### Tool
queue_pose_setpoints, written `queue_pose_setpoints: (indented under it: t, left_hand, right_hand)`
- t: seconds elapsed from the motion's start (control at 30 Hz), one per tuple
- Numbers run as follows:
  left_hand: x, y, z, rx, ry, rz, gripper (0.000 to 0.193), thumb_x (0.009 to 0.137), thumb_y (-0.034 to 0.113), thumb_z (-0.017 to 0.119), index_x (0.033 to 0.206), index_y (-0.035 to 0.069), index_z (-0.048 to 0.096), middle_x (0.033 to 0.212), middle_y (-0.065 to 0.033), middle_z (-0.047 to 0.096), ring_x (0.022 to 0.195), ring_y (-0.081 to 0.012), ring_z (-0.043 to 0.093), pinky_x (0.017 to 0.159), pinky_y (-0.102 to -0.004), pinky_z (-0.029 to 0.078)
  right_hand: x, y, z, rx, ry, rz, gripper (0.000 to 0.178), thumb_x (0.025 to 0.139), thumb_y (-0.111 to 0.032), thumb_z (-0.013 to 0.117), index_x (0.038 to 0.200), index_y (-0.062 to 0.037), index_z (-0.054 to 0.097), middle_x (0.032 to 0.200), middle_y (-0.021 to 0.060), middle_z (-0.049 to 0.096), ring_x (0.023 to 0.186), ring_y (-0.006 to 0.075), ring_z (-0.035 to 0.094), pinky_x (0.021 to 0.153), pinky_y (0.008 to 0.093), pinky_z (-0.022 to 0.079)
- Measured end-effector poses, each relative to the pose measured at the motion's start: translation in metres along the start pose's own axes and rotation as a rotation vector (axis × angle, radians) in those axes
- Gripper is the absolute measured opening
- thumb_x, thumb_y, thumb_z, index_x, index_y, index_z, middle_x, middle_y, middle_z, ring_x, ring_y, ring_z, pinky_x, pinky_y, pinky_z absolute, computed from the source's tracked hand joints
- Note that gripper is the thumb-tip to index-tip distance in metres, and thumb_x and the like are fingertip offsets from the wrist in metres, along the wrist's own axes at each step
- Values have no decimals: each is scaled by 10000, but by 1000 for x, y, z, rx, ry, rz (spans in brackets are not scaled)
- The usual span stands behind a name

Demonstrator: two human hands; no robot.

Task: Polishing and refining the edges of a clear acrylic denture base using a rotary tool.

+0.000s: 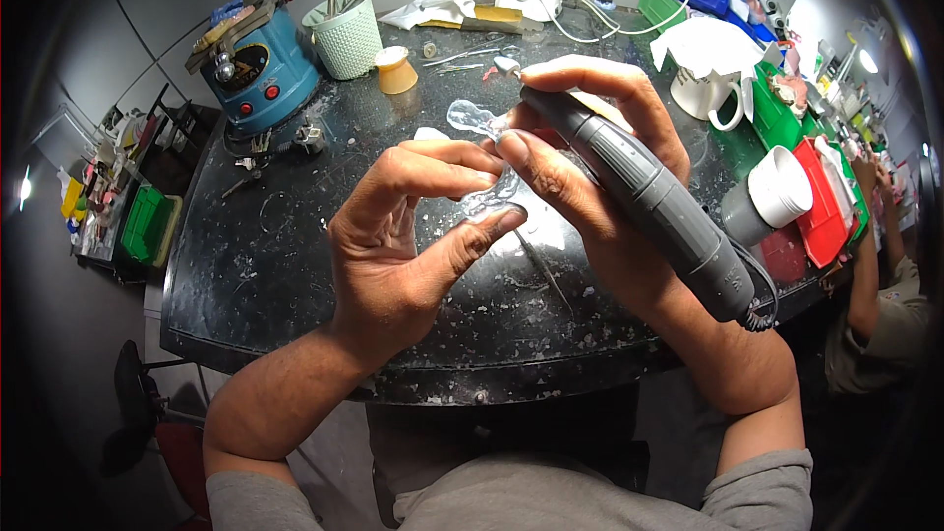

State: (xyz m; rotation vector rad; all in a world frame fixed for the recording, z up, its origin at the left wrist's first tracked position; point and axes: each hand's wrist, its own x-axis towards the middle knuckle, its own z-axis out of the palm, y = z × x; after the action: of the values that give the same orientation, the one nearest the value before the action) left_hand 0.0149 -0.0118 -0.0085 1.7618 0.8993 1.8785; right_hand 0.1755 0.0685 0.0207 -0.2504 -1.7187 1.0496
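Observation:
My left hand pinches a clear, curved plastic dental piece between thumb and fingers. One end of it sticks up past the fingertips; the lower part shows just above my left thumb. My right hand is wrapped around a dark grey rotary handpiece, with its cord trailing from the rear end. A small pale grinding tip sits at the front of the tool, pointing up and left, apart from the plastic. The right thumb tip is close against the clear piece; whether it touches cannot be made out.
A black, dust-speckled bench lies under my hands. Along its back stand a blue machine, a pale green woven cup and an amber-coloured pot. At right are a white mug, a white cup, coloured bins and another person's arm.

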Motion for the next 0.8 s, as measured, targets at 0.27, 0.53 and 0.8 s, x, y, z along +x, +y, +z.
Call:
queue_pose_setpoints:
  t: [0.27,0.53,0.8]
  left_hand:
    - [5,7,-3,-2,64,-137,470,878,147,771,1294,19,594,1101,-84,665,1036,-139,612,902,-292,476]
    - [5,5,-8,-58,59,-158,291,964,126,661,1233,14,662,1191,-113,654,1113,-147,601,952,-282,479]
    - [5,5,-2,-96,85,-113,243,936,95,692,1166,19,677,1166,-131,688,1092,-151,627,933,-294,464]
  right_hand:
    - [0,9,0,-71,-27,-191,476,833,37,766,1244,-30,536,1002,100,669,941,158,680,838,296,565]
    - [-4,10,6,-22,-24,-146,512,810,22,798,1253,-24,544,1022,79,658,973,137,667,849,282,574]
    - [-5,7,2,-4,-18,-90,412,869,-18,741,1238,-20,558,1094,112,634,987,152,647,878,313,530]
